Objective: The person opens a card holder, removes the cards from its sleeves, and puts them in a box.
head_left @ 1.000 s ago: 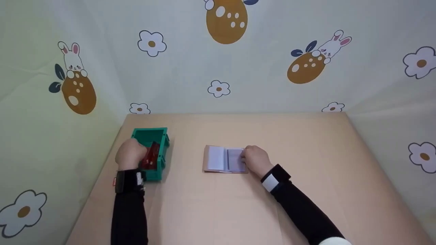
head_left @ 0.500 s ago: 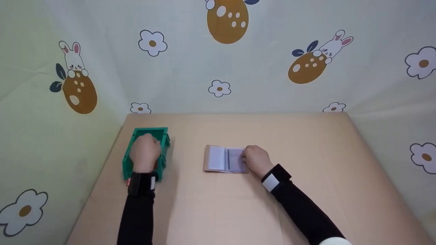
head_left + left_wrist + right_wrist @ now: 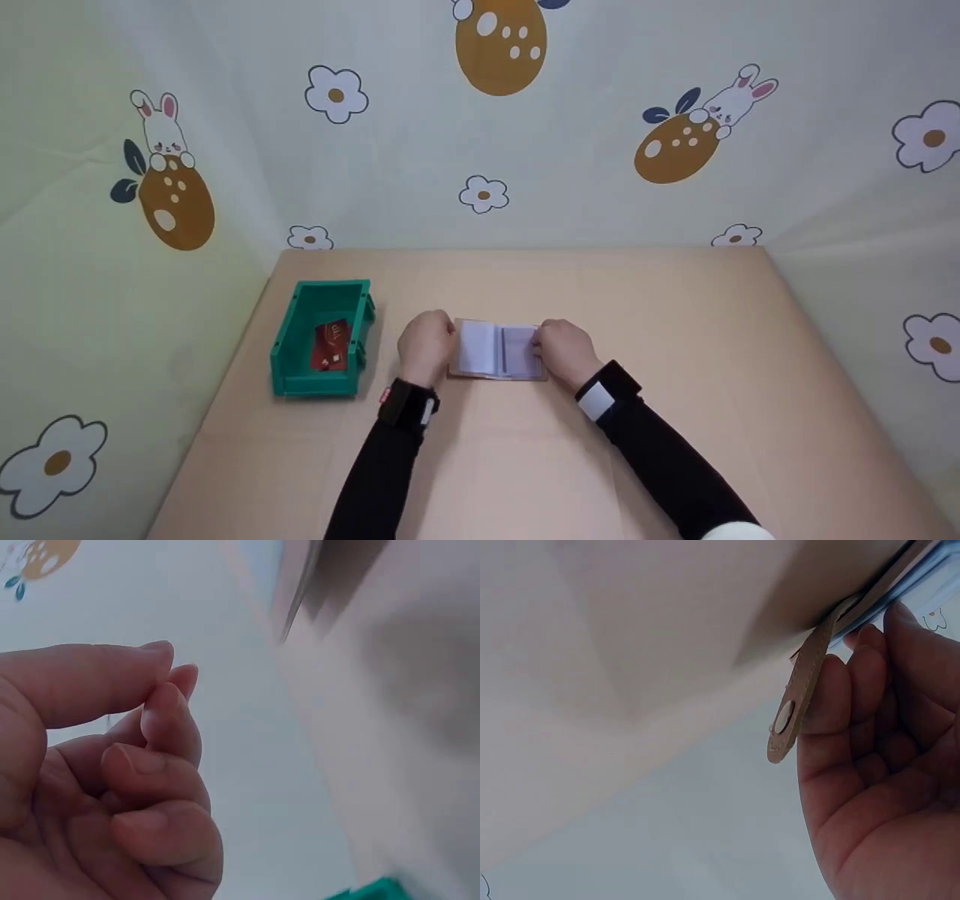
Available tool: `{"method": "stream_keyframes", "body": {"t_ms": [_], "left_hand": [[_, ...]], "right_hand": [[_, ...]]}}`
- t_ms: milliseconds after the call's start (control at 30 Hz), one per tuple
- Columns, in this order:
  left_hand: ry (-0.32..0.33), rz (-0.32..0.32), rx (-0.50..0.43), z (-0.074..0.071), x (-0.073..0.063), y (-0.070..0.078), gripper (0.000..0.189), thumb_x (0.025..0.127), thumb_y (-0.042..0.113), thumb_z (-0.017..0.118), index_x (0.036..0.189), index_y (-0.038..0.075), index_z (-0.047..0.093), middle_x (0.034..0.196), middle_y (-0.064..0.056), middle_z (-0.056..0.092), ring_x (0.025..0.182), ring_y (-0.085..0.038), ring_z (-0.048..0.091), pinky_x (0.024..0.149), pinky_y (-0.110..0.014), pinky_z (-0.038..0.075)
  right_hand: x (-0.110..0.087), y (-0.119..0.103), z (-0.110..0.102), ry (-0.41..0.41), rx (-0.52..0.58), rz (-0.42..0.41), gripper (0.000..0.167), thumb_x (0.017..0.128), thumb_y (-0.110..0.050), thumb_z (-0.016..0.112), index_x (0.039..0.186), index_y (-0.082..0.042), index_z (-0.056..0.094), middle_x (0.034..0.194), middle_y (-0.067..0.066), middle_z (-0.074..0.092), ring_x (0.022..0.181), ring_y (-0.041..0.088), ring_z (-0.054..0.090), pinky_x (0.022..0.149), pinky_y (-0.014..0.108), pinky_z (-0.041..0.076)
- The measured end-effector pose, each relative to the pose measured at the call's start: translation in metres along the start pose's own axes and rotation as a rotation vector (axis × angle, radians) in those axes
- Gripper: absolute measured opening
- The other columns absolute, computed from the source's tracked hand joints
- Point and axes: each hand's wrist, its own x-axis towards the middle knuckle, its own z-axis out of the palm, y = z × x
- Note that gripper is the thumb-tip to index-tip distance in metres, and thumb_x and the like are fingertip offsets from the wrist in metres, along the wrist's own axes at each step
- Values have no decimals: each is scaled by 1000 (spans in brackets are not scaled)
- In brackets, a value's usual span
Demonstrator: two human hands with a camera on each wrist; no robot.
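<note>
A small card holder (image 3: 477, 351) lies spread open on the table, with tan covers and clear plastic sleeves. My right hand (image 3: 568, 351) pinches its right edge between thumb and fingers. Seen from the right wrist, a tan strap (image 3: 801, 694) with a metal snap hangs beside those fingers. My left hand (image 3: 426, 346) is right at the holder's left edge. In the left wrist view its fingers are curled and the thumb meets the index fingertip, with nothing visible between them; the holder's edge (image 3: 304, 585) shows apart from them.
A green plastic bin (image 3: 315, 386) stands to the left on the tan table (image 3: 517, 457). Red cards (image 3: 331, 343) lie inside it. Behind the table hangs a pale cloth backdrop (image 3: 405, 150) printed with rabbits and flowers.
My left hand has come out of the green bin and moved right to the card holder's left edge. The red cards now lie in the bin. My right hand has stayed put.
</note>
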Motion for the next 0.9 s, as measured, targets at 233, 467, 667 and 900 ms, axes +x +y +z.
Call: {"method": "stream_keyframes", "body": {"t_ms": [233,467,667,900], "left_hand": [[-3,53,81,31,0,6,22,81,0,63,61,9,62,69,-5,64,63,-22,59,54,-41,50],[-2,63,148,37,1,8,24,85,-2,57,62,6,61,73,-11,66,66,-26,63,56,-44,52],[-16,49,163,36,1,10,20,86,-3,56,71,4,68,79,-13,69,72,-29,66,59,-44,53],[-28,49,156,35,0,11,20,87,-4,57,74,3,70,81,-13,70,74,-28,67,60,-43,54]], "right_hand": [[1,0,2,4,-13,7,5,80,-9,81,82,-6,77,77,7,66,76,26,66,66,39,55],[1,2,2,25,-16,-5,4,80,-9,81,82,-7,78,78,7,66,76,26,66,68,39,55],[1,1,1,14,2,-3,5,80,-8,80,84,-5,78,80,8,68,78,26,66,69,39,54],[2,1,0,-2,-17,-2,5,81,-10,79,82,-6,77,79,6,67,78,25,66,68,38,54]]}}
